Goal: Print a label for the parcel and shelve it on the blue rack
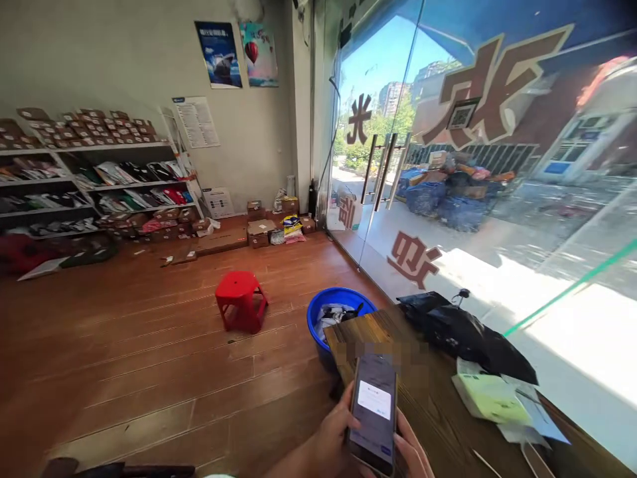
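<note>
A smartphone (372, 431) is held upright at the bottom of the head view, its dark screen lit with a white pop-up box. My left hand (332, 428) grips its left edge, the thumb lying over the screen's side. Around the right edge curl the fingers of my right hand (412, 448), partly cut off by the frame. Behind the phone lies a dark wooden table (428, 378). On the table, to the right, are yellow-green and white papers (492, 398) and a black plastic bag or cloth (462, 325).
Beside the table stands a blue bin (312, 315) with crumpled waste inside. A red stool (242, 299) is on the wooden floor. Shelves (119, 146) of parcels line the left wall, with cardboard boxes (259, 232) near the corner. Glass doors (381, 172) close off the right.
</note>
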Tool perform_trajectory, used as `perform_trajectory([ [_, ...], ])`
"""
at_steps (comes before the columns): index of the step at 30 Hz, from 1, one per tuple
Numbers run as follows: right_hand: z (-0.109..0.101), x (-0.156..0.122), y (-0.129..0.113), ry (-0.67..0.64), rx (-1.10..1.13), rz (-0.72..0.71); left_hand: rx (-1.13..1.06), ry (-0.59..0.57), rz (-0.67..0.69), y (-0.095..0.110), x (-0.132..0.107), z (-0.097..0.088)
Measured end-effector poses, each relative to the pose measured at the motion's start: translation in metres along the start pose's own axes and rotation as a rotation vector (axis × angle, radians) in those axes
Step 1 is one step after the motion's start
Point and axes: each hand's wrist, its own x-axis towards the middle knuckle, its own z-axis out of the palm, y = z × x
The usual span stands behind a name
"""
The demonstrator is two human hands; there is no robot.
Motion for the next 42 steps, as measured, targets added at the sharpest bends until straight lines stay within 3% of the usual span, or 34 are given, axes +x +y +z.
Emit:
perform_trajectory([
  [7, 0.031, -0.019, -0.020, 0.084, -0.008, -0.159, 0.099, -0.022, -0.257, 0.014, -0.004, -0.008],
  [15, 0.030, -0.031, -0.032, 0.303, -0.062, -0.217, 0.245, -0.017, -0.453, -0.001, 0.008, -0.008],
  [18, 0.021, -0.038, -0.033, 0.381, -0.049, -0.213, 0.222, -0.067, -0.539, -0.013, 0.016, -0.008],
  [21, 0.008, -0.049, -0.033, 0.447, -0.022, -0.234, 0.208, -0.101, -0.525, -0.027, 0.020, -0.002],
  [25, -0.012, -0.063, -0.031, 0.465, 0.014, -0.209, 0.231, -0.158, -0.550, -0.045, 0.020, 0.017],
  [29, -0.033, -0.077, -0.034, 0.548, -0.009, -0.175, 0.200, -0.122, -0.514, -0.066, 0.017, 0.039],
  [35, -0.061, -0.100, -0.045, 0.531, -0.001, -0.203, 0.268, -0.112, -0.572, -0.091, 0.010, 0.068],
  [42, -0.098, -0.131, -0.044, 0.623, -0.064, -0.257, 0.307, -0.134, -0.647, -0.131, 0.001, 0.088],
])
